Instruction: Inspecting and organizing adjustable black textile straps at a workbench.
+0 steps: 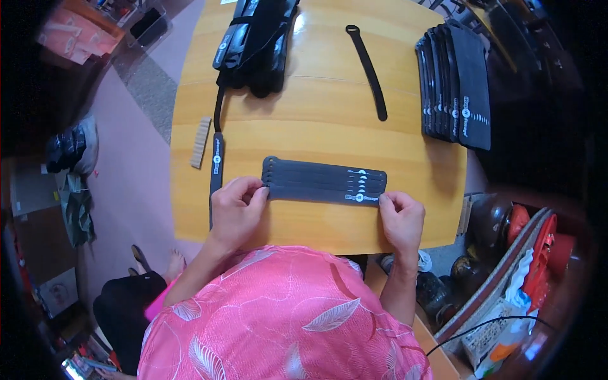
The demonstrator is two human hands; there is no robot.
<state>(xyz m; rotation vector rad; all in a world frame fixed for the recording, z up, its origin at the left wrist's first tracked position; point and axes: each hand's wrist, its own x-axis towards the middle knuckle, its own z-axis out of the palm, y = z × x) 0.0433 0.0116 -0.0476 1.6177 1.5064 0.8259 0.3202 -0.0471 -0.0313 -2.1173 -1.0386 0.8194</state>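
Observation:
In front of me on the table lies a fanned set of several black cable straps [310,180], overlapping lengthwise, with slotted ends at the left and white print at the right. My left hand [237,206] pinches the near left corner of the set. At the near right corner, the thumb and fingers of my right hand [401,218] are closed on the strap end. One long black strap [217,158] runs front to back beside my left hand. Farther off, a single strap [368,73] with a slotted end lies flat.
Stacked black straps [453,88] stand at the far right of the wooden table [316,114]. A bundle of black packed straps [256,44] lies at the far left. Near the left edge is a ridged beige strip [201,142]. Jars and bags [506,253] crowd the floor at right.

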